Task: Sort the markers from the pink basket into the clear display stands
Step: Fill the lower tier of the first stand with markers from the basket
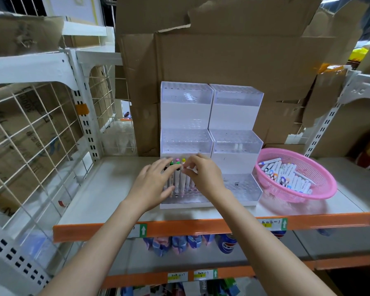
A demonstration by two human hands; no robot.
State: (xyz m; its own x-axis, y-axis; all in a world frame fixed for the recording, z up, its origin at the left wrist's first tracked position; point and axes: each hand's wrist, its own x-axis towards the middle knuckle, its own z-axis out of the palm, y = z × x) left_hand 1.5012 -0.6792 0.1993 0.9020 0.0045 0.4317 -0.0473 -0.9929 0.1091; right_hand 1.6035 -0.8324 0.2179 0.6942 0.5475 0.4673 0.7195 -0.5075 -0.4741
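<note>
On my remote feed I see two clear display stands, the left stand (186,116) and the right stand (236,118), set side by side on the white shelf (115,184). A row of upright markers (177,181) stands in the left stand's lowest tier (caps green, pink and yellow). The right hand (203,174) pinches the yellow-capped marker (183,183) near its top, thumb and fingers curled. The left hand (154,182) lies with straight fingers against the markers beside it. The pink basket (320,190) sits just right of the stands, holding a heap of loose markers (286,176).
</note>
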